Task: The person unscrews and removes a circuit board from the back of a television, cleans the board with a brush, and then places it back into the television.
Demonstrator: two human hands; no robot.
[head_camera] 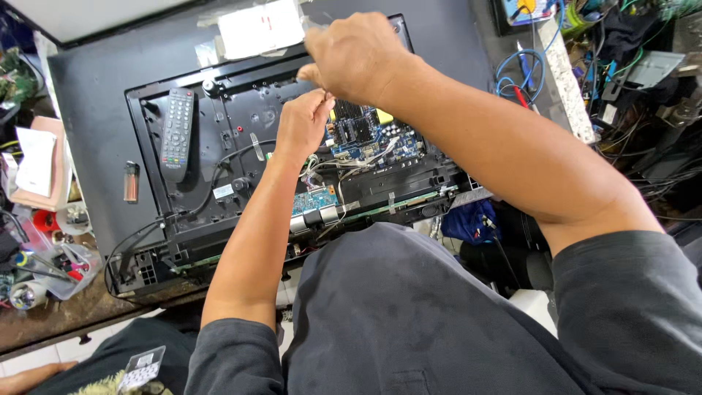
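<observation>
Blue circuit board (363,135) lies inside the opened black television back (219,183), near its right edge. Left hand (303,124) and right hand (356,55) pinch shut on a thin wire (327,93) above it.

Workbench (58,322): worn brown top; dark mat (95,95) spread over it; opened flat-screen set (241,153) face down on mat; lighter (131,181) beside set; clutter of parts (44,263) at left edge.

I'm looking into an electronics repair workshop: an opened flat television (241,146) with bare circuit boards (369,135) lies on the table (95,95), tangled cables (636,139) and a power strip (567,80) far right
</observation>
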